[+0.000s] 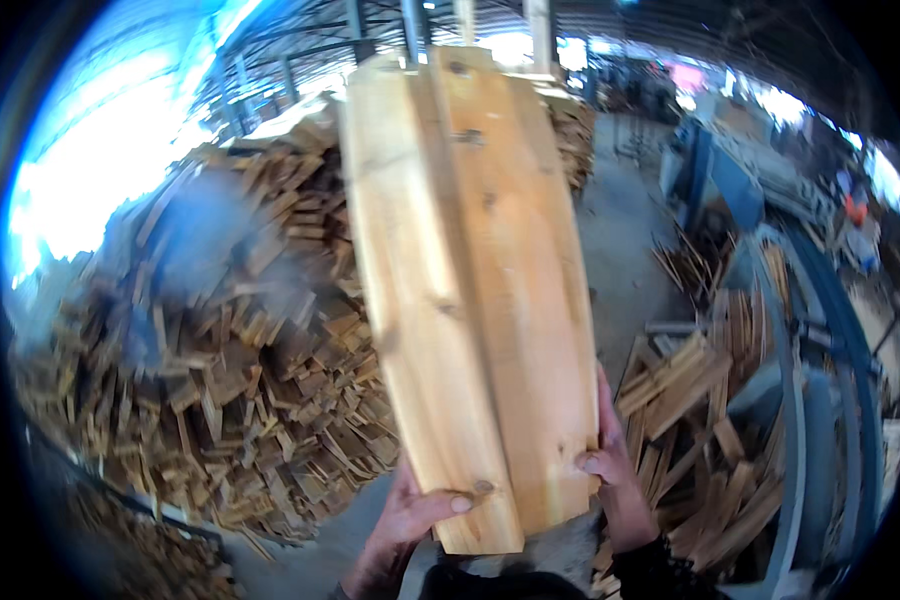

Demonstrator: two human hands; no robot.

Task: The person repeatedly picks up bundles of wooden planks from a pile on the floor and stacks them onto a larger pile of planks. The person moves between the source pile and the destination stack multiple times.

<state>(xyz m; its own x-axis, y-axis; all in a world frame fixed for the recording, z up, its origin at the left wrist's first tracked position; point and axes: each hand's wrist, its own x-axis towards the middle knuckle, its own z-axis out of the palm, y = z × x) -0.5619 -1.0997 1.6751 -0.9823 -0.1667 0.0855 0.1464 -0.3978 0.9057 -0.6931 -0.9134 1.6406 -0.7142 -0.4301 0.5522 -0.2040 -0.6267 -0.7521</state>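
Two pale wooden boards [515,260] with dark knots stand side by side in front of me, their long sides running away and upward. More pieces seem to lie under them, but I cannot tell how many. My left hand [410,515] grips the near left corner, thumb on the top face and fingers hidden beneath. At the near right edge my right hand [615,460] holds on in the same way, its thumb pressed on the wood. The boards are off the ground, held between both hands.
A large heap of short wood offcuts [260,390] fills the left side. To the right, loose planks and scraps [710,440] lie beside blue-grey machinery [815,400]. A concrete floor strip [625,240] runs between them under a high shed roof. Bluish blur covers part of the heap.
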